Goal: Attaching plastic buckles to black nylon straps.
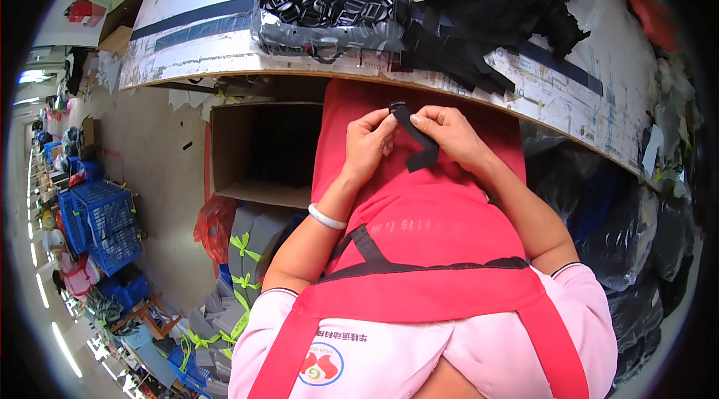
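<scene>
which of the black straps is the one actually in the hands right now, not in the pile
The short black strap pinched between the left hand and right hand over the red apron; the other black straps lie heaped on the table.

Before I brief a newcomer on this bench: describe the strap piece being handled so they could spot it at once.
Below the worktable edge, over the red apron, both hands pinch a short black strap. Unlike the heaped straps on the table, it is single, hanging bent between left hand and right hand.

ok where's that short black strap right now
In the head view, the black strap is pinched between the left hand and right hand, over the red apron, just below the worktable edge.
</scene>
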### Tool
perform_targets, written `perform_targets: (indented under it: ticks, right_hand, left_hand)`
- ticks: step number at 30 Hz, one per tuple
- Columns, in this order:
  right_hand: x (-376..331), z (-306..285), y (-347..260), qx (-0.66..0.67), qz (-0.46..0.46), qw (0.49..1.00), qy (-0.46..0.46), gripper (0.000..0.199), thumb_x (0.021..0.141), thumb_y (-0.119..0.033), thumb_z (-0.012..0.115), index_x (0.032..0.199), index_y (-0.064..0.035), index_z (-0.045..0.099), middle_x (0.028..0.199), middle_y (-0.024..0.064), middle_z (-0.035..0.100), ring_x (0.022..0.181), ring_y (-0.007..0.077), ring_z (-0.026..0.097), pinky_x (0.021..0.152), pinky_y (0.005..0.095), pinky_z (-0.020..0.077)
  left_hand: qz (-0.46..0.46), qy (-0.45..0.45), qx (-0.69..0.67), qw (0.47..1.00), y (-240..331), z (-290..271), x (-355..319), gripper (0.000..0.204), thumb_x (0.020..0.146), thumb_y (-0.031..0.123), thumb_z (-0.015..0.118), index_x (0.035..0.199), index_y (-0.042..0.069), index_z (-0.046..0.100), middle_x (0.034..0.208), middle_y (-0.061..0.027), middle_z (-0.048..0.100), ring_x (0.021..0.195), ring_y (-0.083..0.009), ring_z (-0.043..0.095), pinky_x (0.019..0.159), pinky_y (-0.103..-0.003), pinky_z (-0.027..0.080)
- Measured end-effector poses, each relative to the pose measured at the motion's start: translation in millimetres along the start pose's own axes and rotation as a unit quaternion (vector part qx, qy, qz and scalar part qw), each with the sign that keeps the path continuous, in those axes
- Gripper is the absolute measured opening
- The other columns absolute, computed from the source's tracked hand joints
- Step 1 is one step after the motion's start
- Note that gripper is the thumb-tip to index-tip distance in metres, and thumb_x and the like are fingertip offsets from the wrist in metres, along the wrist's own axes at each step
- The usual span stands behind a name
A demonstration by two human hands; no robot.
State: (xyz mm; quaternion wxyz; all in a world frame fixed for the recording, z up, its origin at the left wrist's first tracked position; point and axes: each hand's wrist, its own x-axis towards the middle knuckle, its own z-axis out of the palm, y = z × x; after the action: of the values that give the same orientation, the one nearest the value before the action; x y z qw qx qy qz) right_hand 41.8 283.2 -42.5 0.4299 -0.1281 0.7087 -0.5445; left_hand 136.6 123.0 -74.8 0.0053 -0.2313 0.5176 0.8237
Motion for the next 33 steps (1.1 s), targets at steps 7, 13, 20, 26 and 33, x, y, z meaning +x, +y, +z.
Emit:
perform_targets:
  ticks: [7, 13, 20, 26, 33]
  right_hand:
    - [3, 3, 3, 0.078, -0.004, 0.997, -0.021, 0.021, 0.095, -0.024, 0.059, 0.08, -0.0084, 0.062, 0.071, -0.009, 0.053, 0.063, -0.001, 0.043, 0.056, 0.0175, 0.0352]
    - [-1, 13, -5, 0.142, -0.015, 0.99, 0.024, 0.024, 0.096, -0.023, 0.057, 0.084, -0.0035, 0.064, 0.073, -0.0049, 0.057, 0.066, 0.0017, 0.048, 0.06, 0.0196, 0.0409]
    - [-1, 17, -3, 0.204, -0.005, 0.979, 0.008, 0.025, 0.096, -0.025, 0.057, 0.087, -0.0031, 0.065, 0.075, -0.0042, 0.058, 0.066, 0.0019, 0.049, 0.062, 0.0195, 0.0417]
    - [5, 13, 5, 0.249, -0.021, 0.968, -0.008, 0.024, 0.097, -0.026, 0.058, 0.091, -0.0032, 0.064, 0.078, -0.0037, 0.06, 0.07, 0.0019, 0.052, 0.064, 0.0187, 0.0433]
    - [7, 1, 7, 0.28, -0.004, 0.96, -0.013, 0.023, 0.095, -0.021, 0.061, 0.107, -0.0018, 0.061, 0.091, 0.0023, 0.066, 0.08, 0.0058, 0.061, 0.073, 0.0215, 0.0489]
  left_hand:
    - [0.022, 0.003, 0.005, 1.0, 3, 0, 1, 0.02, 0.094, 0.015, 0.061, 0.106, 0.0, 0.068, 0.061, 0.0044, 0.053, 0.048, -0.0028, 0.046, 0.043, -0.019, 0.036]
    - [0.068, 0.019, 0.043, 0.997, -2, 2, 0, 0.019, 0.092, 0.012, 0.063, 0.105, -0.001, 0.068, 0.063, 0.0037, 0.054, 0.047, -0.0026, 0.045, 0.042, -0.019, 0.035]
    - [0.171, 0.053, 0.145, 0.973, -10, 0, 1, 0.016, 0.088, 0.008, 0.066, 0.1, -0.002, 0.069, 0.07, 0.0025, 0.056, 0.06, -0.0048, 0.049, 0.052, -0.022, 0.038]
    - [0.229, 0.047, 0.228, 0.945, -7, 6, 3, 0.015, 0.084, 0.004, 0.067, 0.097, -0.002, 0.068, 0.07, -0.0042, 0.057, 0.063, -0.0092, 0.052, 0.056, -0.024, 0.041]
    - [0.196, 0.008, 0.237, 0.951, -3, 5, -3, 0.017, 0.087, 0.005, 0.064, 0.102, -0.001, 0.066, 0.078, -0.0056, 0.064, 0.065, -0.0107, 0.059, 0.052, -0.024, 0.043]
